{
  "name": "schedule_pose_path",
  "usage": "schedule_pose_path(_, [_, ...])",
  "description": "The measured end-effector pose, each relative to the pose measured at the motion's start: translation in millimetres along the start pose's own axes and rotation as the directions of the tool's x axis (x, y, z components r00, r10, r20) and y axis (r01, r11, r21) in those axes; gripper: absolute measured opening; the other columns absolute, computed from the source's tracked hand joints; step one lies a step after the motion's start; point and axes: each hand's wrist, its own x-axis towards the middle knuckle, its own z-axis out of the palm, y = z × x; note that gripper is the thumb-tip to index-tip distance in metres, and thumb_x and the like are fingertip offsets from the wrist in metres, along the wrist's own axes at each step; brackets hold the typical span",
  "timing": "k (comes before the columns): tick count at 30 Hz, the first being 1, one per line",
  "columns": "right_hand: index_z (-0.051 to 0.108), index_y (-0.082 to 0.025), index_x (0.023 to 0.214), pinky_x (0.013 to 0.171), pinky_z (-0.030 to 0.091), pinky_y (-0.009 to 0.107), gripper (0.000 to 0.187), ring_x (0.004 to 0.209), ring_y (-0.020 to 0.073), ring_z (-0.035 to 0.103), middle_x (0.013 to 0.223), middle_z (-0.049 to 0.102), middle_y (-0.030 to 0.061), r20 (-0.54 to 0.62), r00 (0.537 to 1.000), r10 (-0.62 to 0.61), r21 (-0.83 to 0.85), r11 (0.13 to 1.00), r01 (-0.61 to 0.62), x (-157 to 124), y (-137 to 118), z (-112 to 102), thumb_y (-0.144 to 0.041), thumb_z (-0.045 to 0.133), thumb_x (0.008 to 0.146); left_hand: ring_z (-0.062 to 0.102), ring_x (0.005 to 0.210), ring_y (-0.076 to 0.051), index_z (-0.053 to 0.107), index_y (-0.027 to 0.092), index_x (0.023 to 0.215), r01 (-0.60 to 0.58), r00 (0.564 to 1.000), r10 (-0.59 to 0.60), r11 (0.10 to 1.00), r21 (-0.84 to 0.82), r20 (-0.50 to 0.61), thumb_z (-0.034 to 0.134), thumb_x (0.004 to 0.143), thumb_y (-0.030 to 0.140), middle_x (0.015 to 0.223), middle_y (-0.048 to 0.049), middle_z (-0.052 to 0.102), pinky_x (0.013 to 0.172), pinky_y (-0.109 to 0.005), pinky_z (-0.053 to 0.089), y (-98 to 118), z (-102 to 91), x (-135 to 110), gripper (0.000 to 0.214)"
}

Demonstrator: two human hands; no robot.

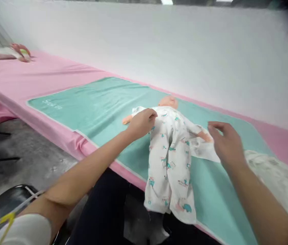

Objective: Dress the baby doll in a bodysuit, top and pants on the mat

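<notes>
A baby doll (pixel 168 101) lies on its back with its head toward the wall. Over its front is a white baby outfit (pixel 168 160) with teal and pink animal prints; the trouser legs hang down over the table's near edge. My left hand (pixel 144 123) is at the doll's shoulder on the left, fingers curled close to the cloth; whether they pinch anything is hidden. To the right, my right hand (pixel 226 141) hovers beside the doll's arm (pixel 205 136), thumb and bent fingers apart, holding nothing visible. White cloth lies beneath that arm.
A teal mat (pixel 87 98) covers part of the pink-draped table (pixel 54 69), which runs along a white wall (pixel 144 44). Crumpled pale cloth (pixel 273 180) lies at the right. Another doll (pixel 18 52) is at far left. A black chair (pixel 13 200) stands below left.
</notes>
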Motion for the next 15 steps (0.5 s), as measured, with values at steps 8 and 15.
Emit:
schedule_pose_path(8, [0.051, -0.016, 0.115, 0.091, 0.035, 0.043, 0.043, 0.106, 0.0279, 0.048, 0.114, 0.055, 0.0129, 0.129, 0.992, -0.009, -0.278, 0.96, 0.045, 12.2, 71.9, 55.0, -0.041, 0.046, 0.08, 0.049, 0.103, -0.024, 0.05, 0.02, 0.112, 0.007, 0.996, -0.033, 0.956, 0.294, 0.085, 0.036, 0.088, 0.027, 0.113, -0.0079, 0.054, 0.083, -0.037, 0.037, -37.9, 25.1, 41.1, 0.028])
schedule_pose_path(15, [0.05, -0.017, 0.114, 0.093, 0.034, 0.042, 0.04, 0.111, 0.0275, 0.044, 0.12, 0.051, 0.0124, 0.076, 0.994, -0.083, -0.308, 0.946, 0.102, 5.6, 62.3, 54.9, -0.037, 0.048, 0.079, 0.054, 0.093, -0.026, 0.048, 0.023, 0.113, 0.095, 0.943, -0.187, 0.945, 0.313, 0.277, 0.045, 0.079, 0.057, 0.109, -0.0078, 0.058, 0.068, -0.033, 0.04, -64.7, 12.4, 32.5, 0.048])
